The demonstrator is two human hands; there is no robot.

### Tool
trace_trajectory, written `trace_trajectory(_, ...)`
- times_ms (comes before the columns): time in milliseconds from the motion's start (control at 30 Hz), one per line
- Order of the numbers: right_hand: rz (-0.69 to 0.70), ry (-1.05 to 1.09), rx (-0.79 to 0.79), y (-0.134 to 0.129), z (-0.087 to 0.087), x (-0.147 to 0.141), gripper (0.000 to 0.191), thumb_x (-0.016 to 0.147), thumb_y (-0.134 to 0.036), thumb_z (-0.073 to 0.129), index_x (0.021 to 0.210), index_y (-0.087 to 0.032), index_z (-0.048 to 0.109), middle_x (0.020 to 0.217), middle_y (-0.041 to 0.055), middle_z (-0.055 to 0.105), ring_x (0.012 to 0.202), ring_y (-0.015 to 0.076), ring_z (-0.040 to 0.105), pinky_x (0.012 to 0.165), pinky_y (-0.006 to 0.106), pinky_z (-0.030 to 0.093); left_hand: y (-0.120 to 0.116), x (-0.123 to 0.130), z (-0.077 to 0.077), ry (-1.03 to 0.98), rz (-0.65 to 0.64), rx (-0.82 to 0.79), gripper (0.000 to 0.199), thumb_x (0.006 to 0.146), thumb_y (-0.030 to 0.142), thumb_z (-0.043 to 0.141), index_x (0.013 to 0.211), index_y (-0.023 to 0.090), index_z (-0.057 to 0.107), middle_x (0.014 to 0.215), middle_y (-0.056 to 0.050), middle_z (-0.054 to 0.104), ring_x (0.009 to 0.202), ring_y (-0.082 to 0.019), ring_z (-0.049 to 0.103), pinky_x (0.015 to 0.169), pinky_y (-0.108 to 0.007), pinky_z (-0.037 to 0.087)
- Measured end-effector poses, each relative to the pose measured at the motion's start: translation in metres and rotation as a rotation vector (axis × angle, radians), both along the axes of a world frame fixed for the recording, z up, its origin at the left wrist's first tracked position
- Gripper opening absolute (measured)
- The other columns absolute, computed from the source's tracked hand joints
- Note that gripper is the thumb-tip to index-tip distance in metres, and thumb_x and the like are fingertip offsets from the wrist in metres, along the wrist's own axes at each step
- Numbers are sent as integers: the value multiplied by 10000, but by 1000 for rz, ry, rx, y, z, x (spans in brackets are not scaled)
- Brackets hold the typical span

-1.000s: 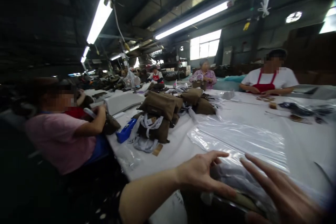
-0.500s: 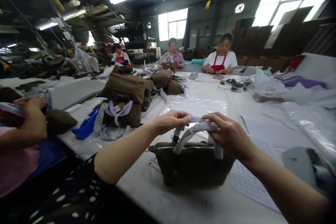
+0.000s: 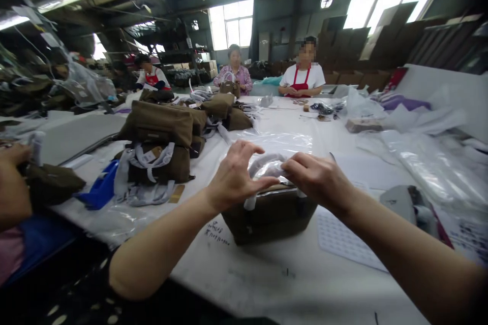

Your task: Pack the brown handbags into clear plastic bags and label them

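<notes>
My left hand [image 3: 236,175] hovers at the near side of the wrapped handle [image 3: 267,165] of an olive-brown fabric handbag [image 3: 269,221], its fingers [image 3: 247,148] spread and arched, not clearly gripping. My right hand [image 3: 314,177] lies over the handle's other end, its fingers [image 3: 301,163] pressed together and curled down onto the wrapping. The bag stands upright on the white tabletop [image 3: 267,284], just beside a perforated white mat [image 3: 339,238] and in front of a clear plastic sheet [image 3: 274,142]. To my left, stacked olive bags [image 3: 156,129] sit near a blue plastic piece [image 3: 101,188], and a co-worker's hand [image 3: 13,160] rests against another bag [image 3: 51,183].
</notes>
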State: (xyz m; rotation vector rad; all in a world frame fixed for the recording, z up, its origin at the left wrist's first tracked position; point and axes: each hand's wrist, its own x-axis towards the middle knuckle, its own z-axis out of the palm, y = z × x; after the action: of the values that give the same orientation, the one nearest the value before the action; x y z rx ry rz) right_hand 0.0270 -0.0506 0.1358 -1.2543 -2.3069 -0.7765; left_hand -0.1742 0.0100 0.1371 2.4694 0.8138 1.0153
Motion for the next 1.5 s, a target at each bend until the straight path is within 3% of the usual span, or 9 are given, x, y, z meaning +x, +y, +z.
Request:
trace_trajectory(200, -52, 38, 30, -11, -10, -8, 158, 861, -115, 459, 831, -171, 604, 742, 24, 553, 641, 132, 494, 541, 246, 317, -26, -3, -16, 175, 70, 232, 169, 834, 298, 538, 941, 168, 565, 865, -49, 601, 812, -178, 577, 754, -298, 471)
trace_trajectory(467, -63, 80, 0, -20, -9, -9, 148, 863, -112, 464, 855, -178, 596, 745, 25, 568, 660, 144, 513, 572, 262, 352, -34, -1, -19, 83, 60, 336, 279, 848, 342, 524, 1065, 174, 570, 970, -92, 617, 940, -223, 557, 866, -371, 456)
trace_trajectory(600, 26, 224, -48, -23, -9, -6, 143, 864, -119, 454, 902, -174, 580, 869, 54, 596, 793, 173, 537, 690, 272, 428, -17, -9, -10, -201, 33, -127, 474, 863, 471, 473, 1224, 162, 468, 1090, -103, 588, 983, -205, 553, 889, -353, 442)
trace_trajectory(733, 110, 266, -73, -27, -14, 2, 157, 833, -122, 511, 962, -187, 571, 949, 67, 585, 898, 206, 531, 802, 332, 455, 11, -14, -2, -65, -193, -607, 532, 914, 516, 290, 1117, 114, 574, 1007, -87, 633, 921, -177, 572, 843, -305, 436)
trace_trajectory(867, 59, 265, -27, -18, -15, 7, 291, 832, -186, 497, 1121, -167, 518, 1131, 125, 539, 1044, 274, 501, 881, 416, 440, 25, -10, 2, 129, -358, -684, 388, 795, 496, 556, 900, 133, 644, 765, -7, 607, 701, -116, 520, 644, -215, 407)
trace_trajectory(1000, -102, 16, -86, 5, 8, 3, 252, 852, -194, 441, 1067, -171, 571, 1015, 121, 592, 879, 267, 552, 730, 381, 464, 26, -1, 9, -51, -289, -823, 337, 751, 454, 617, 738, 118, 598, 616, 30, 506, 547, -68, 414, 511, -189, 311)
trace_trajectory(1200, -332, 261, -85, 24, 42, -3, 340, 804, -188, 475, 1141, -202, 516, 780, 31, 622, 577, 176, 550, 528, 276, 361, 2, -1, 38, -388, -471, -1084, 154, 688, 105, 568, 822, 117, 644, 758, -28, 619, 715, -119, 567, 727, -266, 437)
trace_trajectory(1400, -131, 688, -671, 15, 29, 9, 330, 823, -277, 469, 1135, -180, 521, 666, 3, 597, 541, 138, 517, 519, 254, 399, -26, 14, 24, -250, -572, -991, 519, 578, -41, 425, 1007, 162, 636, 987, -72, 652, 884, -179, 608, 788, -327, 500)
trace_trajectory(1500, 82, 1013, -1061, 8, 15, 18, 339, 861, -324, 436, 1154, -163, 488, 867, 57, 618, 707, 161, 580, 607, 277, 470, -26, 15, 2, -26, -512, -606, 490, 645, -8, 439, 1073, 175, 591, 1016, -71, 642, 870, -179, 608, 776, -324, 511)
